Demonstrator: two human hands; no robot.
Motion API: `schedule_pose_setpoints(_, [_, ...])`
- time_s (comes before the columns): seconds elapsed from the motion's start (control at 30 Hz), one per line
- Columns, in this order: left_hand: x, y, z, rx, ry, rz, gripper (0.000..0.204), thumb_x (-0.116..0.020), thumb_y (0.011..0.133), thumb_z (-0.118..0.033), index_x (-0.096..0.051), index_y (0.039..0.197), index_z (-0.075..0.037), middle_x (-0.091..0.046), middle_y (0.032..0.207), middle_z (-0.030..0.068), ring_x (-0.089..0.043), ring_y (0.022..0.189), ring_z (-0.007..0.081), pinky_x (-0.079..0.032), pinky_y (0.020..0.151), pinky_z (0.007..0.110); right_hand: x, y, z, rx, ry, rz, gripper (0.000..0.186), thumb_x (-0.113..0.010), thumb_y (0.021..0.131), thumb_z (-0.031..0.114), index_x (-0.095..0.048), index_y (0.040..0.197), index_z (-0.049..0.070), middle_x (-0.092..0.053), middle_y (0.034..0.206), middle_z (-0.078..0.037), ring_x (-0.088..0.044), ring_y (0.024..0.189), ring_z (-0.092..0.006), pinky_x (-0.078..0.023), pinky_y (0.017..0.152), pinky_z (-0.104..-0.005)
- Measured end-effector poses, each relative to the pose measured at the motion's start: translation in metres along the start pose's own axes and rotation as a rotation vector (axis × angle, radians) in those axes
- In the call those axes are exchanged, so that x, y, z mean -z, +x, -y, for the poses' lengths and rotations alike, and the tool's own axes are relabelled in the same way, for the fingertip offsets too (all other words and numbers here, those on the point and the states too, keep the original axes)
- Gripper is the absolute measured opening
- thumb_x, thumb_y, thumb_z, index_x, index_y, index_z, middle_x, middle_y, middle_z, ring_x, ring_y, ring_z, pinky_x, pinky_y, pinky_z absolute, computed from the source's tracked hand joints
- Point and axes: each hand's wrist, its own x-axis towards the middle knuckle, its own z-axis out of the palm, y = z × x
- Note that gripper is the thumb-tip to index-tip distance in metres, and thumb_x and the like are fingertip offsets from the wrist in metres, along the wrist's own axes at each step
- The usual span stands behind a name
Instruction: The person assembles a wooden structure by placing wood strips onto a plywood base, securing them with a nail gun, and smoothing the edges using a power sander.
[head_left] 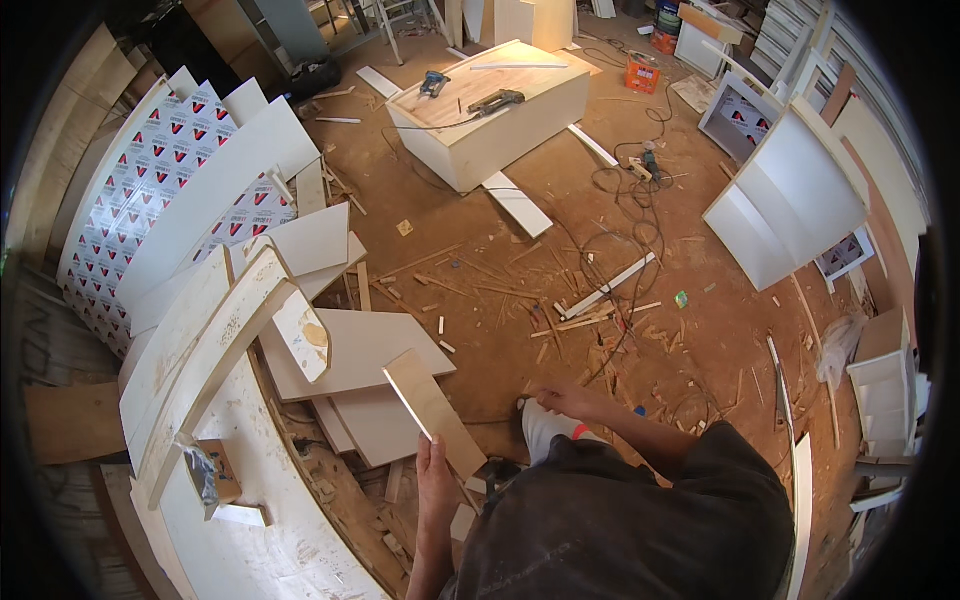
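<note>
My left hand grips the near end of a narrow wooden board. The board has a pale wood face and a white long edge, and it tilts up and away to the left. Beyond it, larger white panels lie stacked at a low level. My right hand is in front of my body, above my leg, with its fingers curled together. Whether anything sits inside those fingers is hidden.
A white cabinet box carries a drill and a nail gun. Cables and wood scraps litter the brown floor. At left is a long workbench beside leaning panels; white cabinet parts stand at right.
</note>
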Motion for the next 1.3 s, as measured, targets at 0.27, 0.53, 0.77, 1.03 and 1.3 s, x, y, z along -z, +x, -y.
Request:
schedule_pose_setpoints(0.27, [-0.17, 0.113, -0.049, -0.065, 0.132, 0.274, 0.051, -0.033, 0.106, -0.034, -0.038, 0.143, 0.002, -0.05, 0.135, 0.0166, -0.049, 0.118, 0.0248, -0.04, 0.098, 0.033, 0.082, -0.041, 0.102, 0.371, 0.17, -0.207, 0.071, -0.063, 0.093, 0.033, -0.031, 0.146, -0.003, -0.048, 0.136, -0.024, -0.053, 0.121, -0.0328, -0.042, 0.102, -0.0391])
schedule_pose_setpoints(0.53, [-0.337, 0.226, -0.111, 0.029, 0.057, 0.501, 0.053, -0.04, 0.105, -0.036, -0.037, 0.144, -0.001, -0.056, 0.117, 0.0086, -0.051, 0.1, 0.0168, -0.045, 0.084, 0.031, 0.244, -0.034, 0.097, 0.347, 0.179, -0.697, 0.086, -0.074, 0.083, 0.029, -0.026, 0.147, -0.001, -0.044, 0.138, -0.026, -0.047, 0.127, -0.0365, -0.038, 0.106, -0.0417])
schedule_pose_setpoints(0.77, [-0.418, 0.317, -0.095, -0.102, 0.215, 0.804, 0.056, -0.047, 0.102, -0.035, -0.037, 0.147, -0.003, -0.054, 0.134, 0.011, -0.052, 0.118, 0.019, -0.048, 0.089, 0.031, 0.329, -0.051, 0.073, 0.198, 0.421, -0.898, 0.078, -0.074, 0.082, 0.026, -0.032, 0.143, 0.0, -0.049, 0.13, -0.019, -0.052, 0.119, -0.027, -0.044, 0.097, -0.0382])
schedule_pose_setpoints(1.03, [-0.433, 0.476, -0.082, -0.063, 0.72, 0.83, 0.05, -0.059, 0.093, -0.033, -0.053, 0.129, 0.001, -0.058, 0.125, 0.024, -0.061, 0.109, 0.033, -0.047, 0.092, 0.037, 0.43, -0.045, 0.022, 0.094, 0.829, -1.16, 0.061, -0.071, 0.084, 0.021, -0.04, 0.134, 0.002, -0.054, 0.121, -0.014, -0.055, 0.108, -0.0217, -0.047, 0.09, -0.036])
schedule_pose_setpoints(1.3, [-0.507, 0.705, -0.064, -0.495, 1.124, 1.016, 0.046, -0.058, 0.091, -0.035, -0.059, 0.119, 0.001, -0.062, 0.117, 0.0243, -0.062, 0.108, 0.0353, -0.047, 0.092, 0.041, 0.604, 0.04, 0.008, 0.168, 0.737, -1.329, 0.061, -0.069, 0.083, 0.01, -0.04, 0.137, 0.004, -0.054, 0.118, -0.011, -0.054, 0.104, -0.0198, -0.047, 0.086, -0.0346])
